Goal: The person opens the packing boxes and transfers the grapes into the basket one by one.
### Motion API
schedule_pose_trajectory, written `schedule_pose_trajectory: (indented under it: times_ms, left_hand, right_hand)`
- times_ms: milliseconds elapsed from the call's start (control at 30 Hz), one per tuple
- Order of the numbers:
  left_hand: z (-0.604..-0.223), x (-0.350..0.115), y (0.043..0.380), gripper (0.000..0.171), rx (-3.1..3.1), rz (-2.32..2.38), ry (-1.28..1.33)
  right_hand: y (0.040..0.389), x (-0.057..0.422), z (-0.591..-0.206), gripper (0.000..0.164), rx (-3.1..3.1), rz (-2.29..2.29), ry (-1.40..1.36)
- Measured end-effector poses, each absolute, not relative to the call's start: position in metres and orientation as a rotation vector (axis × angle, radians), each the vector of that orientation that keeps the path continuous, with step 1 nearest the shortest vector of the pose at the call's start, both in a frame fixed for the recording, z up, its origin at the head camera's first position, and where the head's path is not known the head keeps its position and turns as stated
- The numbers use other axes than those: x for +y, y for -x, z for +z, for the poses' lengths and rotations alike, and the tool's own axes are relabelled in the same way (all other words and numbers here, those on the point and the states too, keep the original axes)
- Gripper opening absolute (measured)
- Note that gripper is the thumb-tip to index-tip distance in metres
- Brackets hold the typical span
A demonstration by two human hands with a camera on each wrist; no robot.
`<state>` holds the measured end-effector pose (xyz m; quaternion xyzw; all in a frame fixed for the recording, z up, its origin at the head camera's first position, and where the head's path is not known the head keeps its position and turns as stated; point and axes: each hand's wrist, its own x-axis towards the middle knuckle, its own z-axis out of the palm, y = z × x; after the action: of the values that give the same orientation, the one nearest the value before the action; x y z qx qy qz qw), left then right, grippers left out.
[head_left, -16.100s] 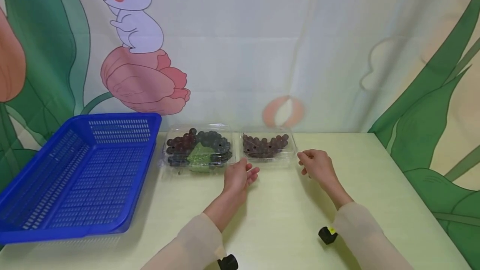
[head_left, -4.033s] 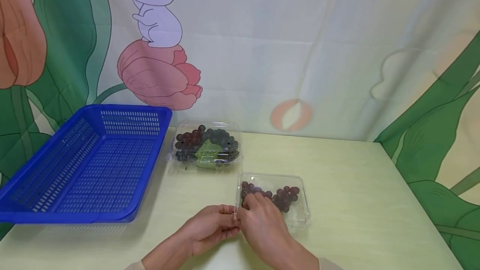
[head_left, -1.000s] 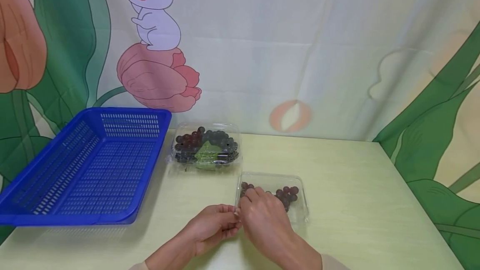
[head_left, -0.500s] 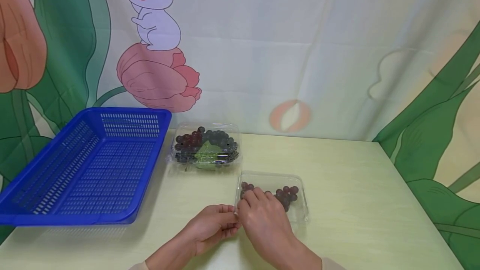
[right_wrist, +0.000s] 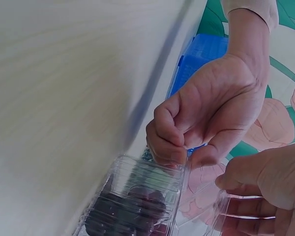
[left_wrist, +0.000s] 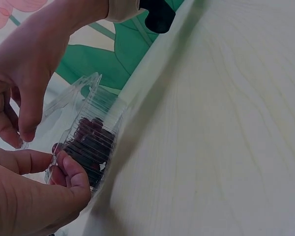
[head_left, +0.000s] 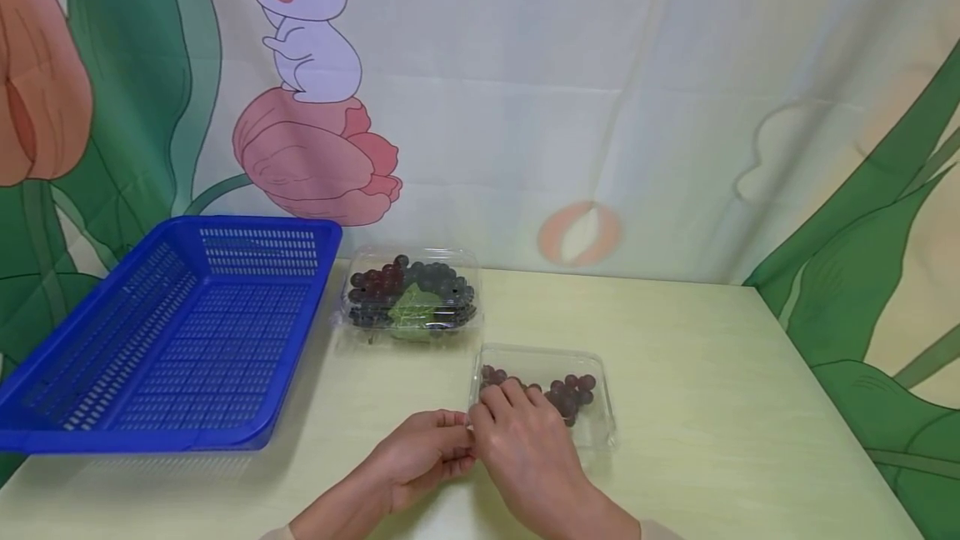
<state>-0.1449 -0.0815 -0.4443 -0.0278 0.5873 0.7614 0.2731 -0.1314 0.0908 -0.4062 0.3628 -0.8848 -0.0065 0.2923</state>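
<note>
A clear plastic clamshell box [head_left: 596, 432] of dark red grapes [head_left: 573, 397] sits at the front of the table. My left hand [head_left: 423, 450] pinches its rim at the near left corner, with thumb and fingers on the edge [left_wrist: 53, 160]. Reaching over the same corner, my right hand [head_left: 531, 457] pinches the lid's edge [right_wrist: 221, 209]. Both wrist views show a gap between lid and base at that corner. Some of the grapes are hidden behind my right hand in the head view.
Behind on the left stands a second clear box [head_left: 360, 327] with dark grapes and a green leaf [head_left: 415, 311]. A blue plastic basket [head_left: 300, 340] with slotted walls takes up the table's left side. A printed curtain [head_left: 480, 107] hangs along the back edge.
Sixteen seconds ago the box stood at the back beside the other, a hand at each side; by four seconds ago it was at the front. Since then both hands have hardly moved.
</note>
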Motion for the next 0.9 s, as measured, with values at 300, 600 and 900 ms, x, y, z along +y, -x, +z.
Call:
schedule_pose_trajectory:
  times_ms: [300, 600, 900]
  left_hand:
    - [-0.4464, -0.08, 0.1443, 0.018, 1.588, 2.058, 0.064]
    - [-0.4466, -0.0773, 0.1436, 0.015, 1.599, 2.05, 0.074]
    - [-0.4444, -0.0773, 0.1433, 0.014, 1.604, 2.047, 0.086]
  right_hand:
    - [0.1308, 0.0921, -0.4103, 0.025, -2.366, -0.036, -0.947]
    - [0.131, 0.0949, -0.4129, 0.023, -2.388, -0.079, -0.949]
    - [0.1306, 0.1001, -0.4147, 0.032, -2.44, -0.103, -0.929]
